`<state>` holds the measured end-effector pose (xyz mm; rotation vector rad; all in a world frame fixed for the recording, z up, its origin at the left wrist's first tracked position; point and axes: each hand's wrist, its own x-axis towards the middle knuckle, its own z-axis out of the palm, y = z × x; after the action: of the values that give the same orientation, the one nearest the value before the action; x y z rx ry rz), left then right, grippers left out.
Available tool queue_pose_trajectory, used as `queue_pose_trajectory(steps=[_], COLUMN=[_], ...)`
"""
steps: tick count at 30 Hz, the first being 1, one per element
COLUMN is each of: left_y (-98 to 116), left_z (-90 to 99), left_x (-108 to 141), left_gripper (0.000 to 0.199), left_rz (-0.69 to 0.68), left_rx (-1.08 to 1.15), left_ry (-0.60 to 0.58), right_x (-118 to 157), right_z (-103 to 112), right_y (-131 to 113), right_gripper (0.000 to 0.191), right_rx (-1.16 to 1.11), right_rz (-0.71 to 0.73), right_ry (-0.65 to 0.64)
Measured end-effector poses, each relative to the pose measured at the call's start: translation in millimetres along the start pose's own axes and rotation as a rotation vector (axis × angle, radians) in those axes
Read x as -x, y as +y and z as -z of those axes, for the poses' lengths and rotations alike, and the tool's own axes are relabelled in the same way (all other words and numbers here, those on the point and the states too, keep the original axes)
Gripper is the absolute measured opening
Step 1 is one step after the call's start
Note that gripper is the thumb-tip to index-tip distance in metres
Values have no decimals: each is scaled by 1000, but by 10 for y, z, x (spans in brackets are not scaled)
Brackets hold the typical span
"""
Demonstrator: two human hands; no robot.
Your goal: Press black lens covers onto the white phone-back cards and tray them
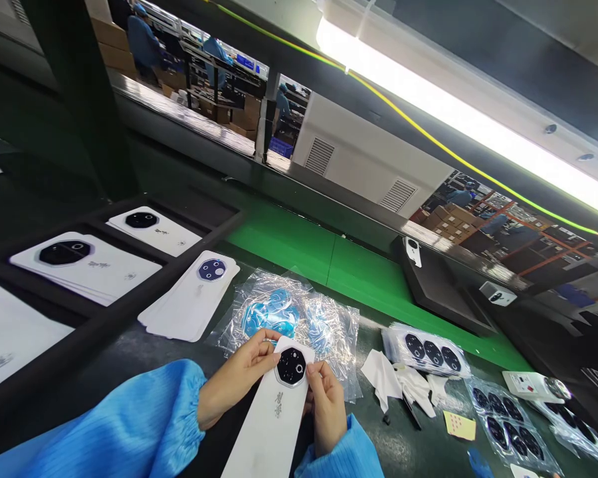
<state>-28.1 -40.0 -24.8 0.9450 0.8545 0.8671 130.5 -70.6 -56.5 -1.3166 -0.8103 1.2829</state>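
Factory line, dark table (152, 352): left hand (239, 375) and right hand (326, 415) hold white backing card (266, 425) with octagonal camera lens cover (292, 366), just below clear bag of blue film (274, 312). Fingers clamped on card edges beside the cover; keep them off its glass.

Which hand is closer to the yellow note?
The right hand is nearer: it is to the left of the yellow note. The left hand is farther away, on the other side of the white cover that both hands hold.
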Motion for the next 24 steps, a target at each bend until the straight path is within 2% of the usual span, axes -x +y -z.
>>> queue_pose_trajectory(steps=[6,16,24], left_y=[9,136,113], left_z=[13,-7,-3], left_x=[15,45,40], left_gripper=[55,58,48], left_rz=[-40,-9,-36], left_rx=[0,-34,-92], left_ry=[-26,-50,-67], right_x=[91,140,149], right_z=[-66,-122,-93], right_y=[-112,-206,-223], right_gripper=[52,51,49], right_rx=[-2,-9,1], right_rz=[24,45,36], right_ry=[17,2,-3])
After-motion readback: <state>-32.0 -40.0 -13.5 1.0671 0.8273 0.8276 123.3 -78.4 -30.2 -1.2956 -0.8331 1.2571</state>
